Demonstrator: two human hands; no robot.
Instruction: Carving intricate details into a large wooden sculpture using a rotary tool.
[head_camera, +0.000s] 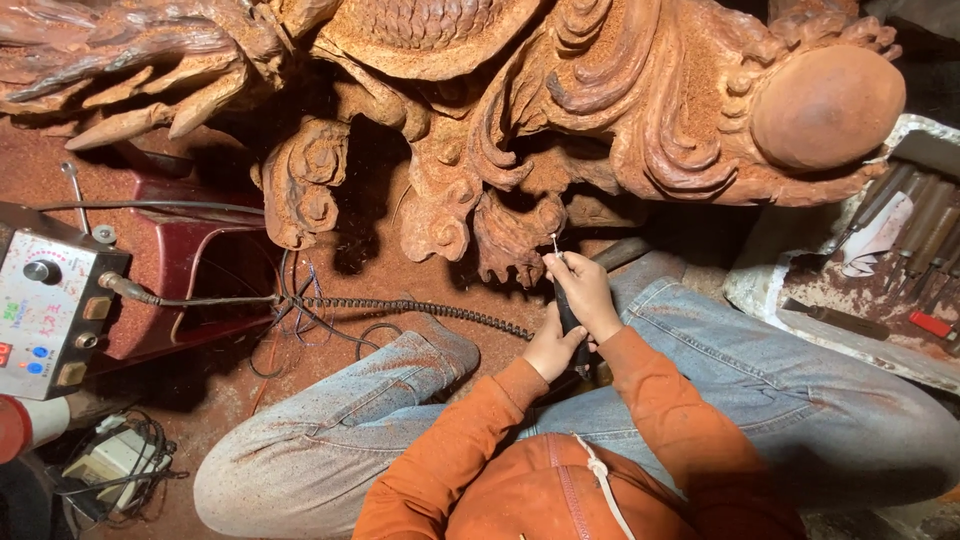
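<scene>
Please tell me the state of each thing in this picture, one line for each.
Right hand: gripping rotary tool near its tip.
Left hand: gripping tool lower down.
Rotary tool: upright, bit at carving.
Wooden carving: dusty.
Control box: coiled cable attached.
Chisels: lying unused.

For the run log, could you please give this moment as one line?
right hand: grips rotary tool | left hand: steadies its handle | bit: at carving | cable: to control box
</scene>
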